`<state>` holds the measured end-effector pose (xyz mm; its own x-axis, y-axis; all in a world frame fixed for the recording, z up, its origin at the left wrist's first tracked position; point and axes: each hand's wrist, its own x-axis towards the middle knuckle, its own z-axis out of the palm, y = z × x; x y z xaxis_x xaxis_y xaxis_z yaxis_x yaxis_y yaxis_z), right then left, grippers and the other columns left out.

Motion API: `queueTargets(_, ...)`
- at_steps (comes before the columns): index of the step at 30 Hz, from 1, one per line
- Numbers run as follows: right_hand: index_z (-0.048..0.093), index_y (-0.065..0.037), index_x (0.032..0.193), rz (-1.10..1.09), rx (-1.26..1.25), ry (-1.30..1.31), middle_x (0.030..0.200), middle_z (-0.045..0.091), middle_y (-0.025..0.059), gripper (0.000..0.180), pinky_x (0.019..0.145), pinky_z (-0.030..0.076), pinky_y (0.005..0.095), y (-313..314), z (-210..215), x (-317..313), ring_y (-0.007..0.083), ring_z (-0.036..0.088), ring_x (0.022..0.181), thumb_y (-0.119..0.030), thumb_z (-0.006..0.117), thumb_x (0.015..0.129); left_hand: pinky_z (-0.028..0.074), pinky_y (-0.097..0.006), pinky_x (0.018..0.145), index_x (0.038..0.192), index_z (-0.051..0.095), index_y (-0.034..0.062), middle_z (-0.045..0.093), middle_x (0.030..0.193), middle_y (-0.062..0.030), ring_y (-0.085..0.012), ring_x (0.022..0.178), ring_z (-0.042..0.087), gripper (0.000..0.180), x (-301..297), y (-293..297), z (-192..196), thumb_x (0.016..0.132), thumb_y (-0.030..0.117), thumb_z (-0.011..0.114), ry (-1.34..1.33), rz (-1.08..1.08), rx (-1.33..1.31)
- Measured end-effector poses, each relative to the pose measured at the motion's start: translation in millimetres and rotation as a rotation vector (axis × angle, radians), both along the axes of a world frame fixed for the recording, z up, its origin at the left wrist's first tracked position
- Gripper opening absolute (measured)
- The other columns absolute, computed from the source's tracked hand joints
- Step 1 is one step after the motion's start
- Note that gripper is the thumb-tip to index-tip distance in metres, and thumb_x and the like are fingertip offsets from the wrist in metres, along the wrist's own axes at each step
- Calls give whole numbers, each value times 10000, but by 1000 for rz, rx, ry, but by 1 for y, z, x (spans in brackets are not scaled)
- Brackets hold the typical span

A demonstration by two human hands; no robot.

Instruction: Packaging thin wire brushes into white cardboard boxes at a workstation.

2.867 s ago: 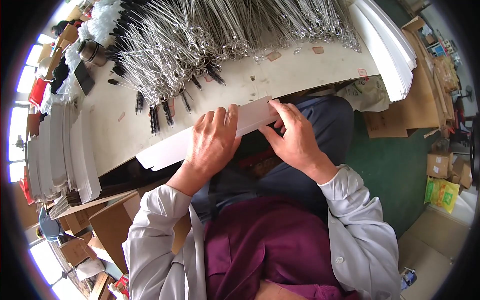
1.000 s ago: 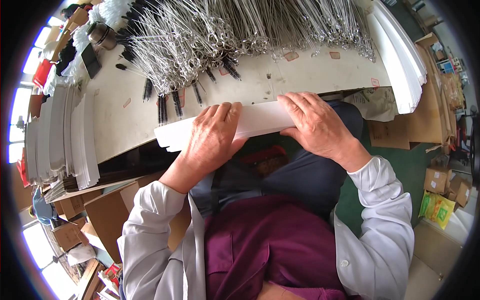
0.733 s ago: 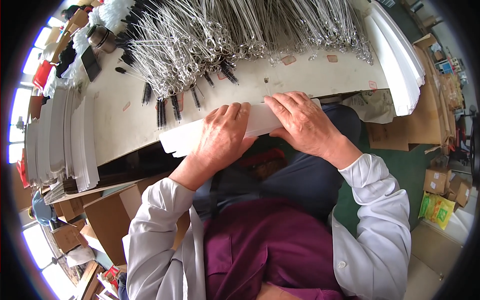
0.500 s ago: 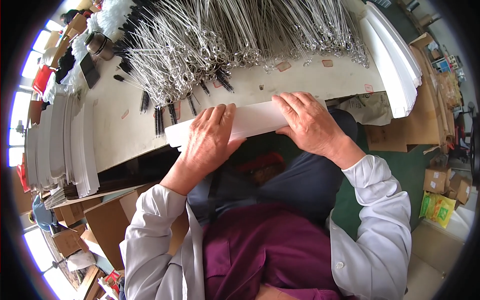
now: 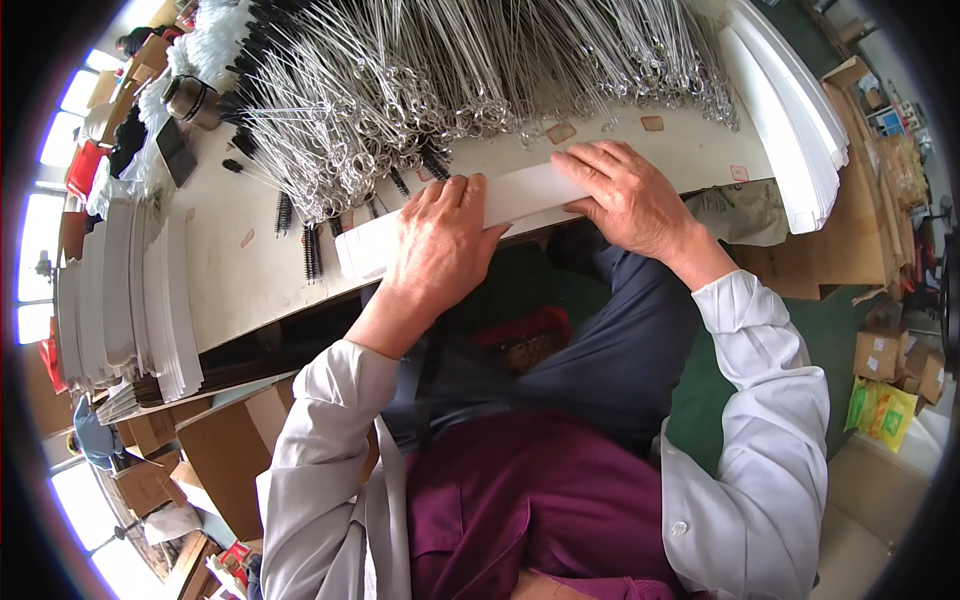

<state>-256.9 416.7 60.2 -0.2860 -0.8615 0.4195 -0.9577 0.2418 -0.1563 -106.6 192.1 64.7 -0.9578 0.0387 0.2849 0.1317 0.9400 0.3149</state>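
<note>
A long, narrow white folded card sleeve (image 5: 530,192) lies slantwise at the table's near edge, its right end farther from me. My left hand (image 5: 437,232) is closed over its left part, fingers on top and thumb along the near side. My right hand (image 5: 632,200) grips the right end, hiding that tip under the fingers. Just beyond lies a big heap of wire-handled brushes (image 5: 400,110) with looped ends. Several black bristle heads (image 5: 312,252) point toward me near the sleeve's left end.
Flat white card stacks stand at the table's left (image 5: 130,290) and right (image 5: 785,125). A steel cup (image 5: 192,101) and a dark phone-like slab (image 5: 176,152) sit at the far left. Cardboard boxes (image 5: 225,460) are below left; a yellow-green packet (image 5: 881,412) lies at right.
Both hands have shifted away from me with the sleeve, which now lies farther onto the table and slants more. My leg on the right has moved left.
</note>
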Motion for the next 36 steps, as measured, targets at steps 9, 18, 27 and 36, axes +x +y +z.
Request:
queueTargets(9,618,-34,1349,-2,10,-61,1326,629,112,597,1059,486,413,2,-13,1,310,570,1224,-149,802,792,505,-430,904,1233,573,-53,631,1104,-162,-329,1044,607,535,2,12,-19,833,239,771,73,74,-131)
queueTargets(18,467,34,1465,-22,75,-33,1476,522,189,738,1191,344,464,-22,-20,38,351,490,1366,-276,745,857,420,-510,1105,1401,511,-50,563,1378,-240,-411,1274,536,690,11,26,-50,898,370,725,143,172,-195)
queueTargets(27,465,14,1478,-79,69,75,1518,497,162,710,1229,312,453,-7,-42,34,325,454,1425,-190,731,852,385,-512,1149,1426,497,-47,526,1455,-256,-410,1338,512,624,38,6,-47,843,91,673,90,103,-246)
queueTargets(36,425,20,1513,-235,107,103,1571,436,150,796,1247,286,444,33,-41,7,294,401,1465,-281,766,860,358,-521,1175,1465,462,-59,493,1497,-261,-409,1377,487,632,77,-31,-48,842,-10,561,41,103,-314)
